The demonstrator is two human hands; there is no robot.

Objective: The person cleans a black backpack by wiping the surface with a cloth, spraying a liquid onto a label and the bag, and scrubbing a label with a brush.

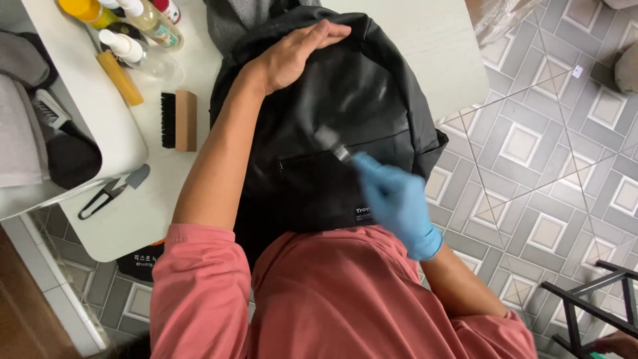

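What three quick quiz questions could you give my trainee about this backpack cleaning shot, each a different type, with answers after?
1. True or false: the left hand lies flat on top of the black backpack.
2. Multiple choice: the right hand wears A) a blue glove, B) a yellow mitten, C) nothing.
3. Fill in: the wooden brush lies on the white ____, beside the backpack.

Key: 1 true. 2 A. 3 table.

Note: the right hand holds a small tool against the backpack's front; it is blurred, so its kind cannot be told.
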